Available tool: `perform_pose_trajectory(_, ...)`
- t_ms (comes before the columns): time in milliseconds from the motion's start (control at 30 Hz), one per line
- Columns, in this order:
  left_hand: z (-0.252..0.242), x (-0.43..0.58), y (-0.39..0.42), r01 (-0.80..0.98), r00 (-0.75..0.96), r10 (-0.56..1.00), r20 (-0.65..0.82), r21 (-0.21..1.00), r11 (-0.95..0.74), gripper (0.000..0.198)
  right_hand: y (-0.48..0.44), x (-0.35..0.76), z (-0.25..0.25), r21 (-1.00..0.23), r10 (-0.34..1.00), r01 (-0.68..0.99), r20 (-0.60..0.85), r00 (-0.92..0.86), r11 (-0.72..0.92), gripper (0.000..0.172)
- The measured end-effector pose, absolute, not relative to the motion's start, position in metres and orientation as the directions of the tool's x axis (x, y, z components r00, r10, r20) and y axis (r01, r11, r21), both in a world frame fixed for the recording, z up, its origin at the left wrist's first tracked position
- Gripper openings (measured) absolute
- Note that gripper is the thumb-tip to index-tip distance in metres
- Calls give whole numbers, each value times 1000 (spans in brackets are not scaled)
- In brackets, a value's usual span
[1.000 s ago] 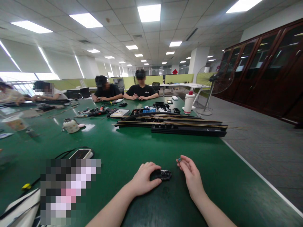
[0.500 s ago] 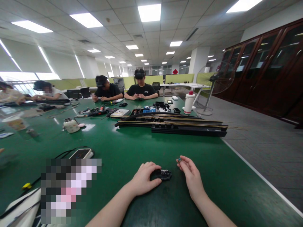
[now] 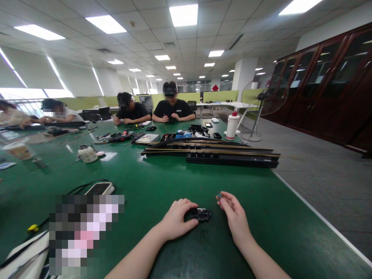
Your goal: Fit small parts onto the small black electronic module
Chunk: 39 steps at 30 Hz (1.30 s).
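Lower centre of frame, on the green table (image 3: pixel 151 178): small black module (image 3: pixel 201 214) lies flat, its left end under the left hand (image 3: pixel 175 224). Fingers curl over it with the thumb below, closed on that end and pinning it to the mat. It looks light and rigid, with exposed bits on top, so probably fragile. Best held by the edges, not the top face.

Right hand (image 3: pixel 236 217) sits just beside the module, not touching it. Thumb and forefinger are pinched shut on a tiny dark piece (image 3: pixel 220 196), raised off the table. The piece looks easy to drop, fingertip grip only. Other fingers loosely curled.
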<state>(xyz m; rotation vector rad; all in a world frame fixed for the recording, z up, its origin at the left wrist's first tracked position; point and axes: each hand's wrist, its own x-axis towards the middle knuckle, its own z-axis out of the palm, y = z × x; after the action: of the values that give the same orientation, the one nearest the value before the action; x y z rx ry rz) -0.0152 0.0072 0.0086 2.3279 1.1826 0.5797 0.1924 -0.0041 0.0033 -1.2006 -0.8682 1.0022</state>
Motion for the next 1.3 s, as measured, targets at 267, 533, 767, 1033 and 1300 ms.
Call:
perform_pose_trajectory(267,8,-16,7,624,535,829,164,585,-519,41,-4,193,3,-986,952,-152,14,307,63,44)
perform_pose_trajectory(533,12,-15,5,636,528,840,126,597,-489,43,-6,191,7,-993,973,-95,53,224,76,47)
perform_pose_trajectory(767,10,-15,7,640,530,838,128,589,-494,42,-6,190,-1,-992,985,48,120,124,115,39)
perform_pose_trajectory(1033,8,-15,8,640,534,834,141,578,-507,42,-11,189,3,-943,983,282,186,-2,179,26)
perform_pose_trajectory(1300,8,-16,8,642,542,829,137,570,-513,42,-15,186,5,-881,952,361,273,-136,304,20)
